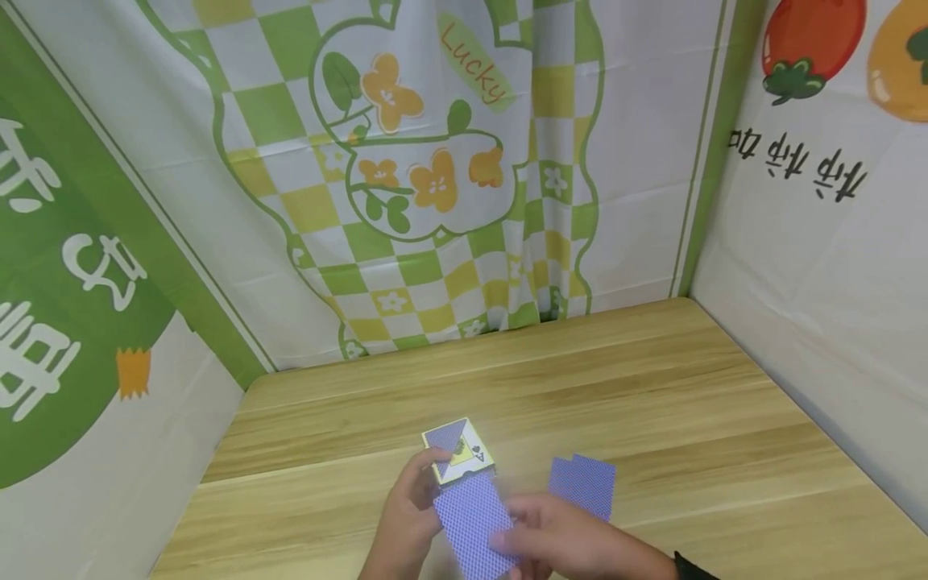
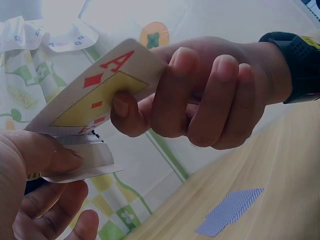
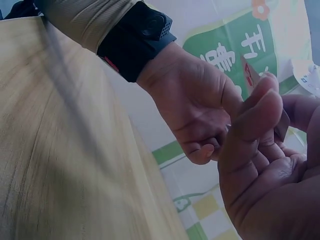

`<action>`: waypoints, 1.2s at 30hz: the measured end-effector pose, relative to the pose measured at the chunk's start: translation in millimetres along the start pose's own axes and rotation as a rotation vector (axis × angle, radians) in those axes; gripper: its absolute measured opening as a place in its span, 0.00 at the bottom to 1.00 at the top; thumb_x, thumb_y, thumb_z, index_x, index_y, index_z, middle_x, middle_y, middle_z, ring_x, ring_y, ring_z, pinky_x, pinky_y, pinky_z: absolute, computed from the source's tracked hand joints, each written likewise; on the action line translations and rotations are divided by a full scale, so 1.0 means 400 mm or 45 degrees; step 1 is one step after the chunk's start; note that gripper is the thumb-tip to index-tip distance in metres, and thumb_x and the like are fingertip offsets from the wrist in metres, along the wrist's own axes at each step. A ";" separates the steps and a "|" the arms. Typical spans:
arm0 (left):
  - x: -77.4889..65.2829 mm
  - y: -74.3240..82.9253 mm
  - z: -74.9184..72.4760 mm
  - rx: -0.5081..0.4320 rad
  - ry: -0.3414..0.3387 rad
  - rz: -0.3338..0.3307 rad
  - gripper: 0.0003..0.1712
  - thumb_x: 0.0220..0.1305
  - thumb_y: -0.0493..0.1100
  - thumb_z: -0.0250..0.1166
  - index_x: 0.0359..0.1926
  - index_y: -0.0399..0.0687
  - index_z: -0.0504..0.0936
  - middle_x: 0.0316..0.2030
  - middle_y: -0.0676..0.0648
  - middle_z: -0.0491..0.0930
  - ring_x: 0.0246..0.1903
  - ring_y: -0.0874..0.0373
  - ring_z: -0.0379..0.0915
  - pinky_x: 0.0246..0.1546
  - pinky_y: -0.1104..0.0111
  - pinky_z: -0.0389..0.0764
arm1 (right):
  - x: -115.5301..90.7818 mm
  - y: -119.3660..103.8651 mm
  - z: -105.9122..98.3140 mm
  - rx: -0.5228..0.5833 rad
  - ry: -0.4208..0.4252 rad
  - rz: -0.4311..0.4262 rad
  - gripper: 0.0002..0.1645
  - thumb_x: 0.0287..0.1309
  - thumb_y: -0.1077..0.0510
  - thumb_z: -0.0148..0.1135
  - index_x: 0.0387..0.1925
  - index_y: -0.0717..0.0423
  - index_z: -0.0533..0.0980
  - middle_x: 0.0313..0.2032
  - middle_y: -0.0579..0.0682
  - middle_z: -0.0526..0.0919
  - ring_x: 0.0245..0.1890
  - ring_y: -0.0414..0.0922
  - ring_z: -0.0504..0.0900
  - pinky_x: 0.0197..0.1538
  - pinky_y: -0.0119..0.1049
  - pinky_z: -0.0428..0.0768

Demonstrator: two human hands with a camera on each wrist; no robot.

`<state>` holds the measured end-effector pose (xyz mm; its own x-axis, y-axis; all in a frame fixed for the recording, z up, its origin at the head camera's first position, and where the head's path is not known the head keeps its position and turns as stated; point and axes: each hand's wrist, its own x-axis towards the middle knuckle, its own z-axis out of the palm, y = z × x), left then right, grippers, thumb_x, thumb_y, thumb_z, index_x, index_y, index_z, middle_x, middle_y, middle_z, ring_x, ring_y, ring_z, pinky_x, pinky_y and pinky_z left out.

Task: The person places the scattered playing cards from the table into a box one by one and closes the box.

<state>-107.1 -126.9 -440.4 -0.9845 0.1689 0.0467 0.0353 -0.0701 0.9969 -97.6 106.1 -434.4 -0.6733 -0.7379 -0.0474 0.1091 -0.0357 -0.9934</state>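
My left hand (image 1: 413, 503) grips a playing-card box (image 1: 474, 457) with an ace printed on its front, the open end toward me. A blue-backed playing card (image 1: 473, 515) extends from that end; whether others lie with it, I cannot tell. My right hand (image 1: 561, 532) pinches this card at its right edge, between thumb and fingers. In the left wrist view the underside of the card (image 2: 97, 97) shows a red ace of diamonds, and the box flap (image 2: 95, 160) hangs under it. The right wrist view mostly hides the card behind the fingers.
A couple of overlapping blue-backed cards (image 1: 590, 483) lie face down to the right on the wooden table (image 1: 580, 387). A patterned curtain (image 1: 435, 266) hangs behind the table's far edge, with printed cloth walls on the left and right.
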 end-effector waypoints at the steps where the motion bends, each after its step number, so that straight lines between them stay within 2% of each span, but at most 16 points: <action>1: 0.000 0.000 0.000 0.003 -0.001 0.004 0.36 0.51 0.25 0.65 0.63 0.38 0.67 0.49 0.41 0.81 0.48 0.46 0.80 0.49 0.57 0.82 | 0.000 0.000 0.000 0.006 0.005 0.001 0.18 0.73 0.52 0.55 0.53 0.61 0.77 0.27 0.45 0.83 0.25 0.35 0.79 0.28 0.26 0.79; 8: -0.002 0.001 0.000 0.023 -0.004 0.024 0.35 0.52 0.24 0.64 0.63 0.37 0.67 0.49 0.39 0.80 0.47 0.46 0.81 0.48 0.57 0.82 | 0.000 -0.004 -0.006 0.138 0.030 0.036 0.19 0.73 0.54 0.55 0.56 0.64 0.74 0.26 0.48 0.82 0.23 0.35 0.78 0.25 0.27 0.75; 13: -0.002 -0.001 -0.001 0.042 0.002 0.023 0.35 0.53 0.25 0.64 0.63 0.38 0.67 0.53 0.37 0.78 0.51 0.45 0.79 0.51 0.57 0.81 | -0.001 -0.003 -0.009 0.197 0.047 0.027 0.20 0.73 0.54 0.56 0.57 0.65 0.72 0.26 0.46 0.83 0.20 0.34 0.78 0.23 0.26 0.75; 16: 0.000 -0.004 -0.003 0.043 -0.005 0.025 0.35 0.53 0.26 0.64 0.63 0.38 0.66 0.55 0.35 0.77 0.53 0.43 0.77 0.53 0.56 0.81 | 0.002 -0.002 -0.009 0.244 0.043 -0.009 0.23 0.71 0.58 0.58 0.61 0.66 0.68 0.30 0.48 0.85 0.20 0.34 0.80 0.23 0.26 0.76; 20: 0.001 -0.008 -0.002 0.028 -0.008 0.037 0.34 0.53 0.26 0.64 0.63 0.37 0.66 0.54 0.35 0.77 0.52 0.43 0.78 0.52 0.55 0.81 | 0.008 -0.003 -0.012 0.268 0.042 -0.100 0.29 0.68 0.63 0.60 0.66 0.68 0.63 0.41 0.55 0.87 0.22 0.35 0.82 0.22 0.26 0.78; 23: 0.000 -0.009 0.002 0.030 -0.015 0.032 0.33 0.53 0.26 0.65 0.61 0.37 0.67 0.52 0.38 0.78 0.50 0.45 0.79 0.50 0.57 0.82 | 0.011 -0.005 -0.012 0.181 0.130 -0.136 0.27 0.69 0.61 0.61 0.63 0.68 0.65 0.42 0.57 0.86 0.22 0.37 0.81 0.21 0.28 0.79; 28: -0.006 -0.008 0.011 0.026 -0.083 0.008 0.31 0.57 0.29 0.68 0.60 0.40 0.68 0.53 0.41 0.77 0.48 0.48 0.80 0.45 0.61 0.84 | 0.023 -0.014 -0.009 -0.173 0.448 -0.102 0.19 0.68 0.51 0.64 0.48 0.60 0.70 0.36 0.52 0.81 0.20 0.39 0.78 0.19 0.31 0.79; 30: -0.007 -0.005 0.014 0.023 -0.105 -0.003 0.31 0.58 0.30 0.69 0.60 0.41 0.68 0.53 0.41 0.77 0.48 0.48 0.80 0.44 0.61 0.84 | 0.028 -0.016 -0.010 -0.267 0.537 -0.081 0.18 0.67 0.48 0.65 0.44 0.57 0.71 0.36 0.53 0.80 0.20 0.39 0.77 0.19 0.35 0.80; 32: -0.008 -0.002 0.016 0.014 -0.113 -0.004 0.30 0.58 0.30 0.69 0.60 0.41 0.68 0.53 0.41 0.77 0.48 0.48 0.80 0.45 0.61 0.84 | 0.030 -0.016 -0.012 -0.301 0.580 -0.072 0.18 0.66 0.47 0.65 0.42 0.56 0.72 0.36 0.54 0.80 0.19 0.40 0.77 0.18 0.37 0.80; 36: -0.008 0.001 0.016 0.015 -0.098 -0.017 0.29 0.58 0.31 0.69 0.60 0.41 0.69 0.53 0.40 0.78 0.48 0.48 0.80 0.45 0.61 0.84 | 0.029 -0.009 -0.016 -0.329 0.589 -0.081 0.16 0.67 0.47 0.65 0.41 0.55 0.74 0.34 0.54 0.81 0.19 0.39 0.77 0.19 0.37 0.80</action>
<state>-102.7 -121.4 -439.6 -0.9688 0.2450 0.0377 0.0248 -0.0558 0.9981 -110.4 101.8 -431.9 -0.9312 -0.3632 0.0310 -0.0872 0.1394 -0.9864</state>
